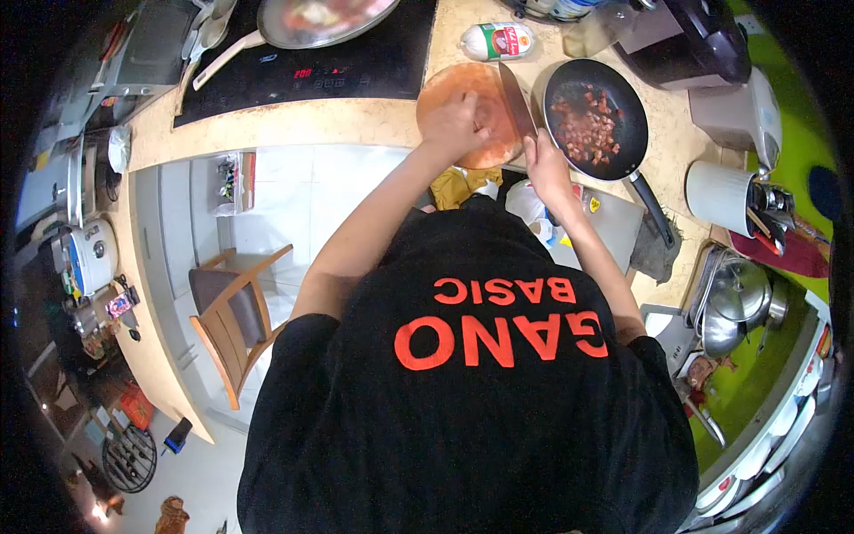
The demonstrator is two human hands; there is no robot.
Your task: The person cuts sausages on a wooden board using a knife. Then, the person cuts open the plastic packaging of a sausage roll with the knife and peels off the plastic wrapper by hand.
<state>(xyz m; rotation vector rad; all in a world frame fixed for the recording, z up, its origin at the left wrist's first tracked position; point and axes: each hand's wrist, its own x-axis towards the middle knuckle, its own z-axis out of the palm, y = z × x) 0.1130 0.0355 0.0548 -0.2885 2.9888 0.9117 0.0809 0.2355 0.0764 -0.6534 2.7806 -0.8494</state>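
My right hand (546, 169) grips the handle of a kitchen knife (516, 96), whose broad blade stands at the right side of a round cutting board (436, 87). My left hand (455, 123) rests on the board with its fingers curled down, left of the blade. Whatever may be under those fingers is hidden. Wet, reddish stains cover the board. Beside it on the right sits a black frying pan (633, 133) with small diced pinkish-red pieces (587, 126) inside, its handle pointing toward me.
A white plastic-wrapped package (496, 41) lies behind the board. To the left, another pan (311, 40) with blurred food stands on the black cooktop (374, 71). A utensil holder (716, 189) and a sink area with metal lids (738, 289) are right. A wooden chair (233, 311) stands left.
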